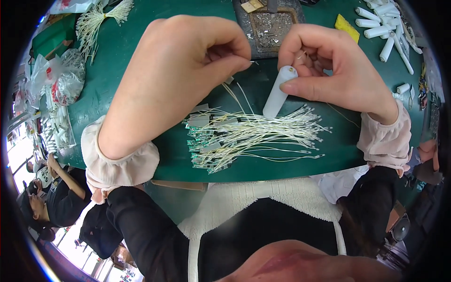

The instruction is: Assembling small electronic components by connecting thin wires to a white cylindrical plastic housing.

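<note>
My left hand (188, 61) is closed in a pinch over the middle of the green table, with the tip of a thin white wire (254, 62) showing at its fingertips. Two pale wires (245, 97) trail from beneath it; what they join is mostly hidden by the hand. In my right hand (329, 70), thumb and fingers grip a white cylindrical battery cell (277, 94), tilted, with its metal-dotted end up. A thin wire also shows among those fingers. Below both hands lies a bundle of small green circuit boards (202, 141) with white wires (272, 134) fanning right.
A soldering stand with a scrap-filled tray (272, 30) stands at the back middle, with a yellow sponge (346, 28) to its right. Several white cells (380, 28) lie at the far right. Back left are a tied wire bundle (104, 18) and plastic bags (63, 77). Another person (58, 197) sits at left.
</note>
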